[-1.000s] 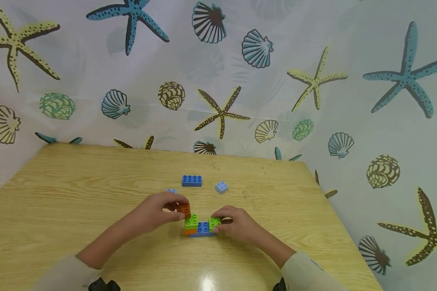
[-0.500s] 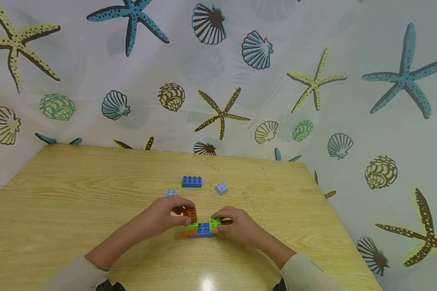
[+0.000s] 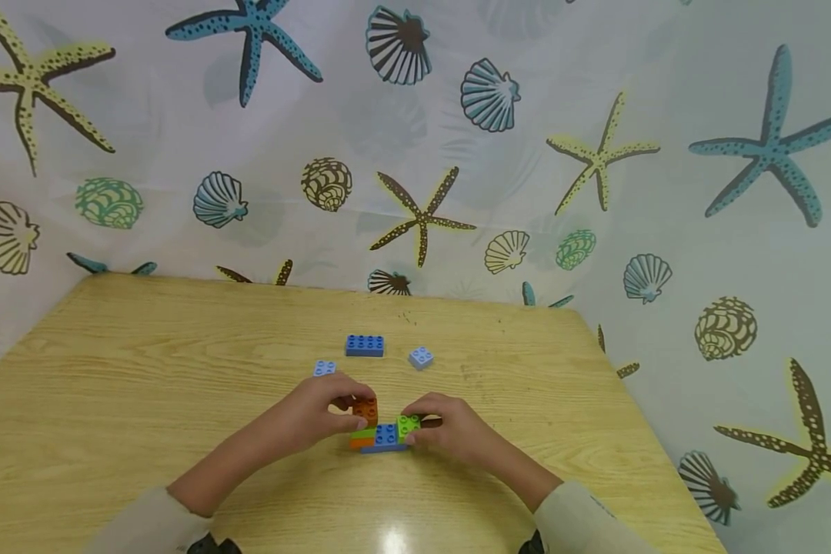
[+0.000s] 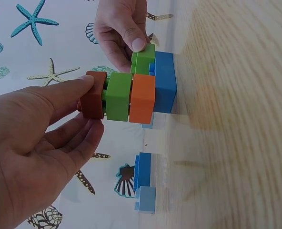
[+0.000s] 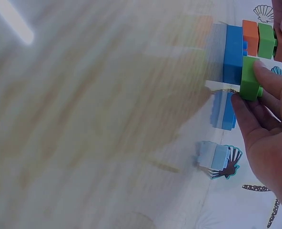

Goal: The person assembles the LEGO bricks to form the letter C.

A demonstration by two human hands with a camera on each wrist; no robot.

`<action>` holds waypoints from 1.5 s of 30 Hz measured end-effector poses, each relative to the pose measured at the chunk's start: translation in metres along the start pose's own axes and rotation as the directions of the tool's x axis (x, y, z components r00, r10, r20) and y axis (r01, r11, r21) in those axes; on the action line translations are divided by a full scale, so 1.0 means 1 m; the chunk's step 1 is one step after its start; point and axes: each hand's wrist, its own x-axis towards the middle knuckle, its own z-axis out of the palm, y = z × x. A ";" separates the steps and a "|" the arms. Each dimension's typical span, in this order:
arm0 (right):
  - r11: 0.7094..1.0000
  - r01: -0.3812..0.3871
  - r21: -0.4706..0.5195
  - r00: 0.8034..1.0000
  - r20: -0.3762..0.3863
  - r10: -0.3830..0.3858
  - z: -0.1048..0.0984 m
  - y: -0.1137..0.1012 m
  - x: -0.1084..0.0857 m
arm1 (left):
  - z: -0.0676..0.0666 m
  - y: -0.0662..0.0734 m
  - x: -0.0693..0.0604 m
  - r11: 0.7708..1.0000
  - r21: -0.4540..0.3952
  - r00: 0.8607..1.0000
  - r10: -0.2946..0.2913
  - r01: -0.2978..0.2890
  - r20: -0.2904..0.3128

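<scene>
My left hand (image 3: 312, 405) pinches a reddish-brown toy brick (image 3: 364, 411) between thumb and fingers. It sits over a green brick (image 4: 118, 97), whose studs still show in a narrow gap between the two in the left wrist view. Below that, an orange brick (image 4: 142, 98) is stacked on the left end of a long blue brick (image 3: 385, 436), which lies on the table. At the blue brick's right end, my right hand (image 3: 450, 422) grips a second green brick (image 3: 408, 425) with its thumb and fingers. This green brick rests on the blue one.
Behind the hands lie a blue brick (image 3: 365, 346) and a light blue brick (image 3: 421, 358). Another light blue brick (image 3: 325, 368) lies just beyond the left hand. The wooden table (image 3: 180, 331) ends at a patterned cloth (image 3: 284, 138) at the back and right.
My left hand has carried the reddish-brown brick right and down, from beside and above the left green brick to directly over it. The right hand has stayed put.
</scene>
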 end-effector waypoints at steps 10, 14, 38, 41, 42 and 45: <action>1.000 0.001 -0.003 1.000 0.001 -0.001 0.001 -0.001 0.000 | 0.001 0.000 0.000 1.000 0.017 1.000 -0.002 0.002 0.003; 1.000 0.001 -0.012 1.000 0.000 -0.001 0.002 -0.002 -0.001 | 0.002 0.001 0.000 0.999 0.035 1.000 0.008 -0.008 0.002; 1.000 0.000 -0.007 1.000 0.002 0.000 0.003 -0.002 -0.001 | -0.001 -0.014 -0.005 0.992 -0.090 0.996 -0.092 0.092 0.004; 1.000 0.000 -0.007 1.000 -0.001 0.000 0.002 -0.002 -0.001 | -0.006 -0.024 -0.006 0.991 -0.094 0.995 -0.094 0.091 -0.036; 1.000 0.000 -0.005 1.000 -0.002 0.000 0.002 -0.002 -0.001 | -0.008 -0.027 -0.006 0.992 -0.091 0.994 -0.093 0.088 -0.054; 1.000 -0.011 0.002 1.000 -0.004 0.011 0.002 -0.002 -0.002 | -0.013 -0.039 -0.007 0.996 -0.062 0.991 -0.076 0.069 -0.113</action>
